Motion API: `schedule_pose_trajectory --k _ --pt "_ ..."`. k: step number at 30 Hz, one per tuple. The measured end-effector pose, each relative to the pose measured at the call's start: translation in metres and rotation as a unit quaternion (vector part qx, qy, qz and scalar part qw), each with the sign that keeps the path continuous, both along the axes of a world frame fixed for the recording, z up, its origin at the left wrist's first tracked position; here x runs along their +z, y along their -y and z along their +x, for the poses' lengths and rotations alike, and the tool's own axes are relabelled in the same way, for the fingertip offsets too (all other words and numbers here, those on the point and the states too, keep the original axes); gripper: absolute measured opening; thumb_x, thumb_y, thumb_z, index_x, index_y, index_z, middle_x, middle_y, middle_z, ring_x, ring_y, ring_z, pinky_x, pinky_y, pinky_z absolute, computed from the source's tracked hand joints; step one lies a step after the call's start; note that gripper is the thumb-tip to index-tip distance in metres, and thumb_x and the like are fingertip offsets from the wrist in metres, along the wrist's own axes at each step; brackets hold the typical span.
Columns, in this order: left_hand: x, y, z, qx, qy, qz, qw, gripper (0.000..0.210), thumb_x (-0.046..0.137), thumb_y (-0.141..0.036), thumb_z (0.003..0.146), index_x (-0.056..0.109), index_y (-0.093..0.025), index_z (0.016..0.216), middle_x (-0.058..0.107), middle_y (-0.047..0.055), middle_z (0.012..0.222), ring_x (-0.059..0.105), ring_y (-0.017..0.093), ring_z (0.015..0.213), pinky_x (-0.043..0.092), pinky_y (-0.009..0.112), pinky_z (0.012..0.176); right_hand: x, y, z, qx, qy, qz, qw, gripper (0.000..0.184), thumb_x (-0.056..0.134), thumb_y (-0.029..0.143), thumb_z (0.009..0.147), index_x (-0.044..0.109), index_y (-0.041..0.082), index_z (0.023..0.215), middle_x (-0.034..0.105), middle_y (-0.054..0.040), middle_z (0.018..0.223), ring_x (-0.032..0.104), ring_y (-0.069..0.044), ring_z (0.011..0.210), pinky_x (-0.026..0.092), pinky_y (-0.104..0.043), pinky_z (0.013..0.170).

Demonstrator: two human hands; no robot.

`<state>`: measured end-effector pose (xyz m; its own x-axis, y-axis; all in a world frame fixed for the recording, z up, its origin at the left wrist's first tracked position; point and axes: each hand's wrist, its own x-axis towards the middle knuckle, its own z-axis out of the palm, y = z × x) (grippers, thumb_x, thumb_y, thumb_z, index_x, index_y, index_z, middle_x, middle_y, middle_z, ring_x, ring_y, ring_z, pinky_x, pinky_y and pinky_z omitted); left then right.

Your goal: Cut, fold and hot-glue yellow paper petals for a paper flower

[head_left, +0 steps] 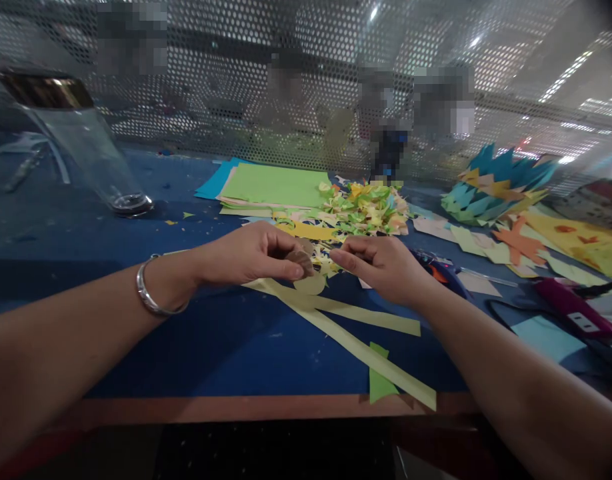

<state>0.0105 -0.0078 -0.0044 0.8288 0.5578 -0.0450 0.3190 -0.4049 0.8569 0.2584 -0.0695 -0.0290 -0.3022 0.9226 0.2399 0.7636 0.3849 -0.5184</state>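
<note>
My left hand (259, 257), with a silver bracelet on its wrist, pinches a small round brownish piece (303, 261) between thumb and fingers. Facing it across a short gap, my right hand (379, 263) has thumb and fingertips pressed together; what they hold, if anything, is too small to make out. Below the left fingertips shows a pale yellow rounded paper piece (310, 283). Two long pale yellow paper strips (356, 333) lie under and in front of the hands, one reaching past the table's front edge. A green paper scrap (381, 377) lies beneath that strip.
Behind my hands are stacked coloured sheets (281, 183) and a heap of paper scraps (369, 207). A glass bottle (101, 153) stands left. On the right are a blue tool (443, 270), a purple power strip (576, 307) and a paper crown (496, 190). A perforated screen (226, 87) stands behind.
</note>
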Motion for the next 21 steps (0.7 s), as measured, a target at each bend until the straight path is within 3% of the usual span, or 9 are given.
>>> schedule_pose_trajectory --k 4,8,11,17,21 --pt "0.007 -0.006 -0.009 0.033 -0.078 0.042 0.995 0.023 0.070 -0.041 0.083 0.075 -0.018 0.087 0.069 0.004 0.077 0.059 0.014 0.066 0.044 0.024 0.060 -0.003 -0.009 0.009 -0.060 0.110 -0.060 0.990 0.049 0.051 0.062 0.092 0.049 0.021 0.065 0.049 0.0008 0.053 0.040 -0.011 0.045 0.022 -0.029 0.049" --pt "0.002 -0.019 -0.017 0.070 -0.080 0.019 0.994 0.032 0.071 -0.046 0.081 0.071 -0.018 0.096 0.070 0.007 0.084 0.063 0.016 0.069 0.049 0.026 0.062 -0.006 -0.015 0.014 -0.098 0.166 -0.059 0.979 0.053 0.048 0.067 0.090 0.053 0.020 0.065 0.056 -0.0033 0.055 0.046 -0.013 0.048 0.024 -0.029 0.049" --pt "-0.004 -0.024 -0.020 0.086 -0.118 0.058 0.988 0.036 0.067 -0.050 0.084 0.069 -0.019 0.102 0.066 0.006 0.075 0.063 0.015 0.063 0.049 0.026 0.059 -0.006 -0.015 0.014 -0.114 0.194 -0.058 0.973 0.054 0.046 0.069 0.090 0.054 0.021 0.068 0.061 -0.0060 0.060 0.049 -0.015 0.051 0.025 -0.029 0.048" --pt "-0.004 -0.023 -0.018 0.093 -0.141 0.162 0.972 0.044 0.062 -0.058 0.085 0.063 -0.018 0.066 0.050 0.000 0.056 0.048 0.011 0.048 0.031 0.024 0.048 -0.007 -0.014 0.013 -0.124 0.217 -0.069 0.966 0.053 0.045 0.070 0.090 0.052 0.021 0.071 0.063 -0.0081 0.068 0.051 -0.017 0.055 0.028 -0.030 0.049" --pt "-0.002 -0.026 -0.019 0.088 -0.177 0.082 0.977 0.048 0.056 -0.065 0.086 0.071 -0.020 0.085 0.061 0.003 0.062 0.056 0.015 0.052 0.034 0.026 0.050 -0.008 -0.014 0.014 -0.119 0.220 -0.069 0.966 0.053 0.044 0.071 0.090 0.050 0.021 0.072 0.064 -0.0083 0.069 0.052 -0.017 0.056 0.029 -0.030 0.049"
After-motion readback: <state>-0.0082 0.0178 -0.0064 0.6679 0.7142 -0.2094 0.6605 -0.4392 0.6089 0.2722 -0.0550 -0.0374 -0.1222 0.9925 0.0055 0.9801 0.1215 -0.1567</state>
